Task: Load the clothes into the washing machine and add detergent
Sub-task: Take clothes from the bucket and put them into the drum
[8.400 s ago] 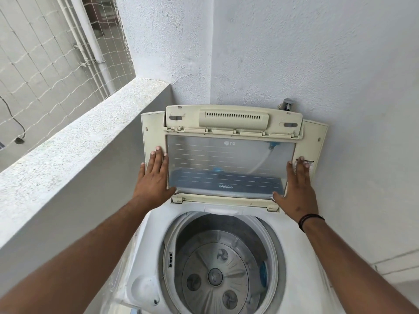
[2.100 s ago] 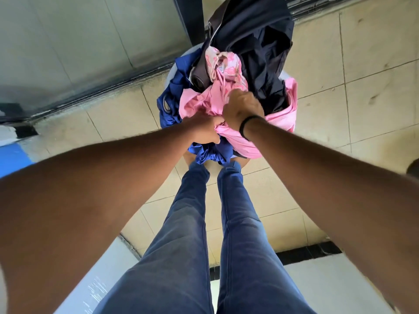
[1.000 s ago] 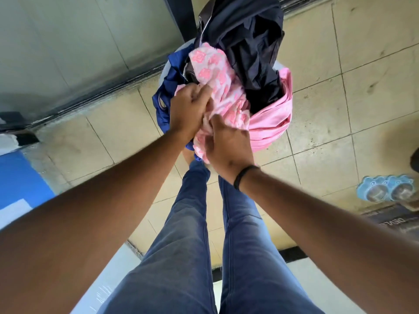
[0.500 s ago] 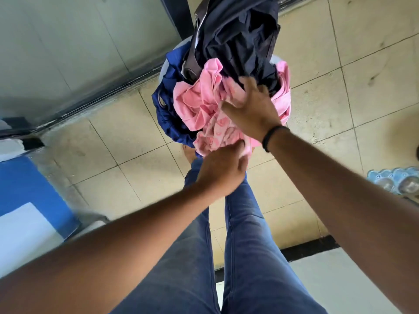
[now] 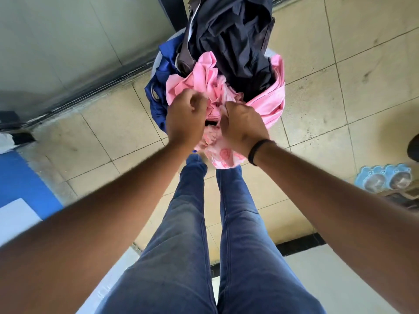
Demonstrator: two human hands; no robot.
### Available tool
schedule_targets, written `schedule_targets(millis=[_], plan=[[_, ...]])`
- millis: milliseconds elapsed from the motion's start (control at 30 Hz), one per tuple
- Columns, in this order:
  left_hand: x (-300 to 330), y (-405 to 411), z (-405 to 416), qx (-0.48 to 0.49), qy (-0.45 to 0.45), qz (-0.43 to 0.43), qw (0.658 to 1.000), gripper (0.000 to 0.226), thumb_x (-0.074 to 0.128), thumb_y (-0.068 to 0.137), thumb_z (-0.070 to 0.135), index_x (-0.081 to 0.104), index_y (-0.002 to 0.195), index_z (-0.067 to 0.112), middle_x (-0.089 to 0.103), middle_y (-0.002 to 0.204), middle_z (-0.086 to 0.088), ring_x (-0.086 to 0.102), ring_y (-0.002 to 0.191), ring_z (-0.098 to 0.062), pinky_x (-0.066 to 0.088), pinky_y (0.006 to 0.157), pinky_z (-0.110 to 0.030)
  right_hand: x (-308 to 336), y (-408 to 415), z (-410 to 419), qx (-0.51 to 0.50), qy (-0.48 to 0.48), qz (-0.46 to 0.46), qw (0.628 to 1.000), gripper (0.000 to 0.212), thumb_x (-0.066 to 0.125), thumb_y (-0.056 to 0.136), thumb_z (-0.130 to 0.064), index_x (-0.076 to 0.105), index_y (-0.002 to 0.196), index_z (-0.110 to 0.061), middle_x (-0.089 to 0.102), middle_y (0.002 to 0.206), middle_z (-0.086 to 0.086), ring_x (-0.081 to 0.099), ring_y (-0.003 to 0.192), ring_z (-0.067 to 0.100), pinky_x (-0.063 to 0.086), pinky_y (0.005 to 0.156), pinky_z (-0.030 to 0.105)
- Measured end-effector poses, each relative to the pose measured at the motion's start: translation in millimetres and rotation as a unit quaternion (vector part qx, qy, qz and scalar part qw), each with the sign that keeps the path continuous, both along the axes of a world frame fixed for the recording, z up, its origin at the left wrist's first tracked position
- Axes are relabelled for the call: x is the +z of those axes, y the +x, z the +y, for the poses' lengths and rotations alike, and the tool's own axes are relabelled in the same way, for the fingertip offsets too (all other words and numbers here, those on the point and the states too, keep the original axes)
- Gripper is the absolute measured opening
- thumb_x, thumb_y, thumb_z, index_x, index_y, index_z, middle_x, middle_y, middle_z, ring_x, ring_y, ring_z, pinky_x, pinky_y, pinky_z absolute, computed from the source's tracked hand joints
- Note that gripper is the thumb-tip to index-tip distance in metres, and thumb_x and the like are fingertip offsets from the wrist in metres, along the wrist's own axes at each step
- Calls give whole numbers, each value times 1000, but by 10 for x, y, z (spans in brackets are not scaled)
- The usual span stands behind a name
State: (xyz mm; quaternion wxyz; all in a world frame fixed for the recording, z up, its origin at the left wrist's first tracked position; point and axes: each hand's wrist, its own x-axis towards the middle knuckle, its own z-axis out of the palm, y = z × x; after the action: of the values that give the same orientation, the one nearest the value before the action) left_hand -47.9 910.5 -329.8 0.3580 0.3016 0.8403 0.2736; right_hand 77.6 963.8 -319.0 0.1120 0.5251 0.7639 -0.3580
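Note:
A heap of clothes fills a pale laundry basket [image 5: 157, 62] on the tiled floor in front of my feet. On top lies a dark navy garment [image 5: 235, 41], with a plain pink cloth [image 5: 199, 80] and a blue cloth [image 5: 158, 87] beside it. My left hand [image 5: 184, 120] is fisted around the plain pink cloth. My right hand [image 5: 243, 128] grips a pink flower-patterned garment [image 5: 221, 155], which hangs below my wrist. The washing machine is out of view.
Beige floor tiles [image 5: 108, 132] surround the basket. A grey wall with a dark base strip [image 5: 90, 91] runs along the upper left. A blue and white surface [image 5: 20, 189] sits at the left edge. A light-blue double bowl holder [image 5: 383, 180] stands on the right.
A second ago both hands held the patterned garment high on the pile. My right hand then opened over the heap and has now closed on the patterned garment, while my left hand moved up onto the plain pink cloth.

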Motion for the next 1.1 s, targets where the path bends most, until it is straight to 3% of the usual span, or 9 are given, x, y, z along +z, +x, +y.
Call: schedule_targets(millis=[133,300,433,500,533,633,767,933,1100], plan=[[-329,-90,489,-109,-200,-122,966,58,67,69,57,69,87,2,75,80,-10,73,70,-29,62,70,-48,238,195,-271,-1,1,90,996,11,43,94,-26,49,89,-18,53,75,3,54,67,29,41,58,35],[-370,86,718,-237,-267,-41,933,48,81,73,35,64,104,3,71,96,-13,70,85,-30,58,70,-36,505,272,-264,28,-72,57,995,21,49,94,-28,59,84,-13,60,73,3,57,67,25,44,58,32],[-189,204,550,-202,-227,-21,952,22,75,68,13,69,87,4,71,81,-8,70,76,-28,53,58,-32,627,272,205,78,-238,-25,968,23,57,90,-34,66,78,-16,67,75,4,66,66,21,55,58,34],[-87,280,337,-224,-193,-60,953,2,72,70,5,70,70,6,73,73,-12,71,68,-25,53,55,-31,558,224,407,58,-233,-30,970,24,61,89,-29,71,89,-7,71,82,10,69,74,25,59,67,40],[-54,332,202,-223,-170,-63,958,12,71,75,8,66,64,10,71,69,-12,68,62,-24,51,54,-29,478,185,485,47,-227,-26,972,22,63,87,-23,72,91,-3,72,86,13,69,79,28,59,73,43],[-109,450,-217,-148,-173,-80,970,34,67,83,36,53,60,14,62,59,-1,63,60,-23,46,52,-31,165,-3,602,-4,-206,-12,979,25,56,87,-14,70,102,-1,70,102,18,65,94,32,56,80,37],[-266,535,-417,-92,-247,-123,957,60,53,72,77,63,88,20,68,79,1,65,80,-22,51,68,-36,-367,-262,661,-99,-86,-34,991,32,50,87,-18,63,114,-7,60,124,20,59,114,38,50,94,36],[-207,566,-177,-40,-151,-73,985,12,59,88,26,68,93,21,74,96,5,68,90,-18,55,80,-35,-647,-363,666,-63,-102,-134,984,41,57,92,-17,57,131,-4,60,133,20,59,123,36,48,99,38],[-77,396,218,48,-13,-55,997,16,53,91,16,69,92,17,68,80,11,63,73,-8,49,65,-26,-433,-174,529,-97,-59,-73,991,26,48,95,-20,67,105,-6,68,114,21,65,105,37,45,76,32]])
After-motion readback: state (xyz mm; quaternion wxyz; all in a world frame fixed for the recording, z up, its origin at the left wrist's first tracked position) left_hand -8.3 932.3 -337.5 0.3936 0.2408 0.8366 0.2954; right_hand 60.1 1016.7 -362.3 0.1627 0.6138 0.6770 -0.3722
